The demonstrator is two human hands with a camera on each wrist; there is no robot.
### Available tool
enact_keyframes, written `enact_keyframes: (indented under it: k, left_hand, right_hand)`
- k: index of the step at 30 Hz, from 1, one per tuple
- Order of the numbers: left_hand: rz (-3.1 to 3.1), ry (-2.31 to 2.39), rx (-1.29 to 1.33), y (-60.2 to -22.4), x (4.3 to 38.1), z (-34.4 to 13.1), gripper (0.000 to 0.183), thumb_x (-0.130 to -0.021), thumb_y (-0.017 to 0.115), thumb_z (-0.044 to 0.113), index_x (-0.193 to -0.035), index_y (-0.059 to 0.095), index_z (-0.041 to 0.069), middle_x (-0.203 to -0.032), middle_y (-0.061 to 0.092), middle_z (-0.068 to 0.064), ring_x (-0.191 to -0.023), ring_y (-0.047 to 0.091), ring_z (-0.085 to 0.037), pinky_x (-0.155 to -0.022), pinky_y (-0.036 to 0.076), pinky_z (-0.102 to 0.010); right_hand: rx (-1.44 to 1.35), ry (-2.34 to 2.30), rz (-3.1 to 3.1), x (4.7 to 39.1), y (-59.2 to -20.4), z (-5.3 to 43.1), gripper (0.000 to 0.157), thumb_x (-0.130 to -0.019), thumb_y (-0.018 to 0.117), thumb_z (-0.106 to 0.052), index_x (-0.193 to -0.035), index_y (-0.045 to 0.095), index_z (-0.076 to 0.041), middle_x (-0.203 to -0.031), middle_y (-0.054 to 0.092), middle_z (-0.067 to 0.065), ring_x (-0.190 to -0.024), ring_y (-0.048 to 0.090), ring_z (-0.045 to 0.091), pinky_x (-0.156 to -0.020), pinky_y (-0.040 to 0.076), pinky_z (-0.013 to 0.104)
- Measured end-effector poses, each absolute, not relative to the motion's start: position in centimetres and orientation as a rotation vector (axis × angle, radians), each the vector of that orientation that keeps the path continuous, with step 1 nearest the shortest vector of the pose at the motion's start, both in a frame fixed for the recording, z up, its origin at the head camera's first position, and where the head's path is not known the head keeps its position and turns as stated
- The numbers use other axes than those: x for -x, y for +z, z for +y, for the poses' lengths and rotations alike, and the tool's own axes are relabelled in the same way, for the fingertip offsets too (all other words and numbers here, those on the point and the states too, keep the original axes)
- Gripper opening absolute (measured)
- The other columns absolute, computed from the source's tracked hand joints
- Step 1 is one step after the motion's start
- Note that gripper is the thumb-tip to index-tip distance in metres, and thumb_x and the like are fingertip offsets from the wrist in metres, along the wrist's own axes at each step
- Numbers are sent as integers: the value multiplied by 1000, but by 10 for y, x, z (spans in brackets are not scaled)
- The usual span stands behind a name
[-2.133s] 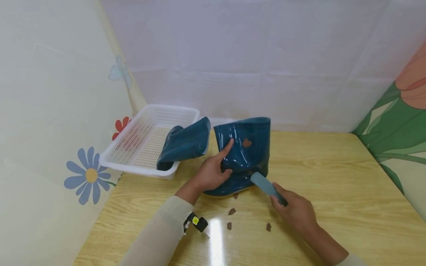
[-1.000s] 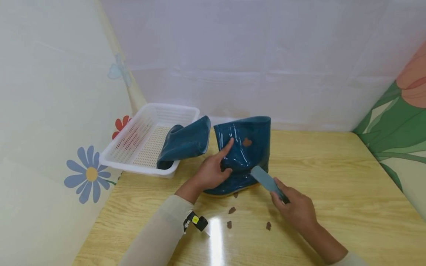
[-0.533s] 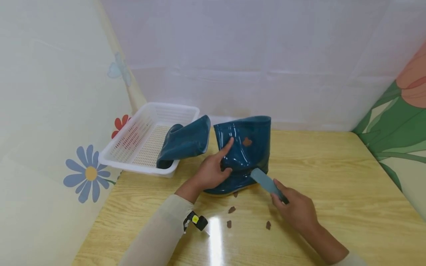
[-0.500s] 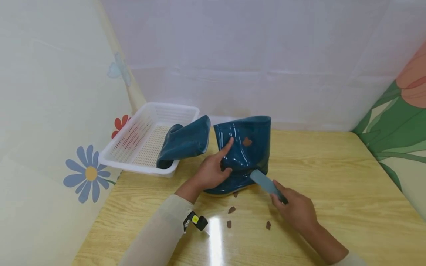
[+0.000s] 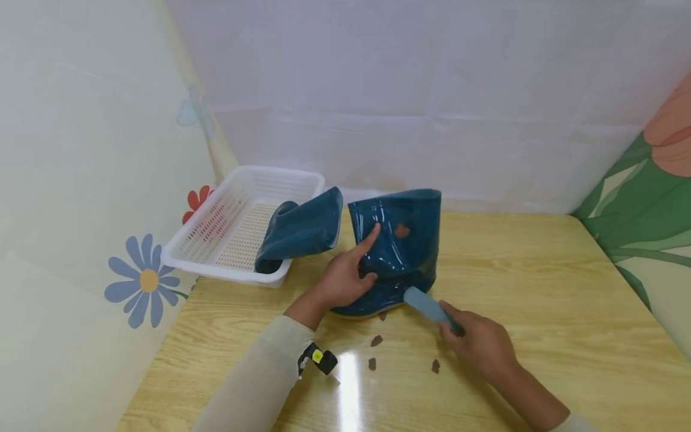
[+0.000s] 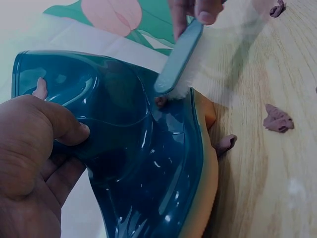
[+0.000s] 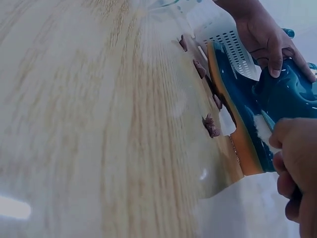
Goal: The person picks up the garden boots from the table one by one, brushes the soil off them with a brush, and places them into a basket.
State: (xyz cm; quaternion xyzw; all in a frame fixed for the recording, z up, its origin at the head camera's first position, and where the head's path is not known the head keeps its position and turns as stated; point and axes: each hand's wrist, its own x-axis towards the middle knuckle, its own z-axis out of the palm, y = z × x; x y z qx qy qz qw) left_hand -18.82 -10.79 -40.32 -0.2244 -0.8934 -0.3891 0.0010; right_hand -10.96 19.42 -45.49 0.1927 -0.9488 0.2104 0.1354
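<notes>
A glossy dark teal rain boot (image 5: 399, 258) stands on the table, its toe pointing left. My left hand (image 5: 345, 279) holds it by the shaft near the ankle, index finger stretched over the front. In the left wrist view the thumb presses on the rubber. My right hand (image 5: 480, 342) grips the handle of a blue-grey brush (image 5: 425, 305), whose white bristles (image 7: 262, 130) lie against the boot's foot near the heel. A brown clump (image 6: 161, 101) sticks at the brush tip, and a brown patch (image 5: 402, 231) marks the shaft.
Left of the boot is a white perforated basket (image 5: 216, 274) with a second teal boot (image 5: 302, 228) lying in it, its shaft over the rim. Several brown lumps (image 5: 376, 341) lie on the wooden table (image 5: 540, 288) in front. A pale wall cloth (image 5: 405, 120) hangs behind.
The brush has made short up-and-down strokes and is now lower and slightly left on the boot, towards the sole. The left hand keeps its place; the boot has barely shifted.
</notes>
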Motion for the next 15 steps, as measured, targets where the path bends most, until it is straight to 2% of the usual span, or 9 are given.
enact_keyframes:
  k: [7,13,15]
  left_hand:
    - [-2794,-1229,710,-404,188,-109,102,-97,69,12,-160,-1,52,-53,43,2,-43,47,-16,-51,45,-33]
    - [-2793,-1223,716,-404,189,-109,102,-97,69,12,-160,-1,51,-53,42,3,-42,46,-16,-50,44,-32]
    - [-2793,-1220,723,-404,189,-109,102,-97,69,12,-161,-1,50,-53,43,2,-43,46,-16,-50,44,-32]
  right_hand:
    - [-659,579,-2812,107,-452,195,45,-86,82,-25,-129,74,-14,-77,64,-8,-52,36,1,-46,30,22]
    - [-580,601,-2801,107,-455,196,44,-88,81,-23,-130,73,-13,-73,60,-8,-51,34,1,-45,29,23]
    - [-634,587,-2813,106,-455,196,45,-86,82,-24,-129,74,-13,-76,64,-8,-53,37,0,-46,31,22]
